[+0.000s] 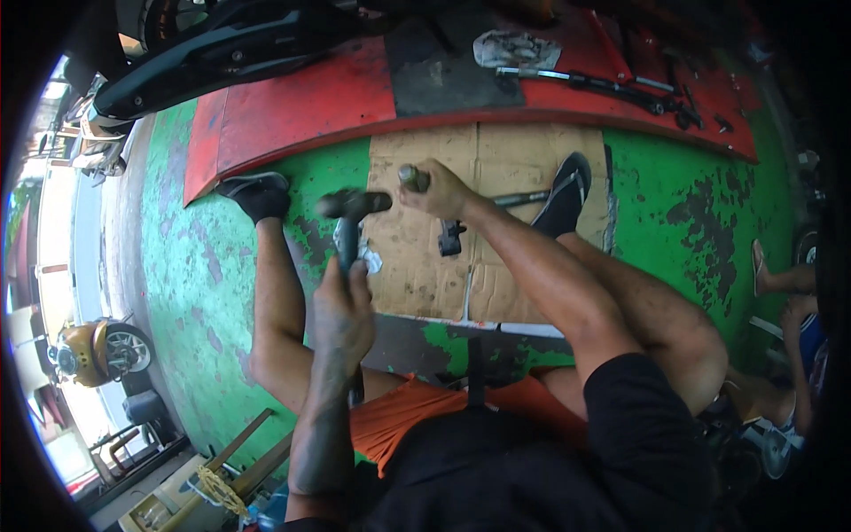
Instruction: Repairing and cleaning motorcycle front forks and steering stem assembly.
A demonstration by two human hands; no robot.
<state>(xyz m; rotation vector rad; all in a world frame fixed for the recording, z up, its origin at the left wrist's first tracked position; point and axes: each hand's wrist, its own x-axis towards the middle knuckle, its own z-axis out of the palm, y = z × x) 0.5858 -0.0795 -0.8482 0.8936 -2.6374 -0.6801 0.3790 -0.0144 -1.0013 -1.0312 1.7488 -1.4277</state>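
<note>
My left hand [344, 310] is wrapped round the handle of a hammer [353, 206], its head raised and slightly blurred. Close to the hammer's face, my right hand [439, 190] grips a short metal rod, perhaps a punch or chisel [409, 176], with its blunt top end showing. The rod's lower end is hidden by the hand. Below that hand a dark metal bracket-like part [450, 238] rests over the cardboard sheet [417, 284]. A grey metal tube [521, 199] runs from behind my right forearm toward my right foot.
A red metal platform [310, 111] crosses the far side, carrying a motorcycle's dark lower parts [239, 53], a long shock-like tool [603, 84] and a crumpled cloth [516, 50]. My feet flank the cardboard on the worn green floor [213, 266]. Another person's leg [784, 282] shows at right.
</note>
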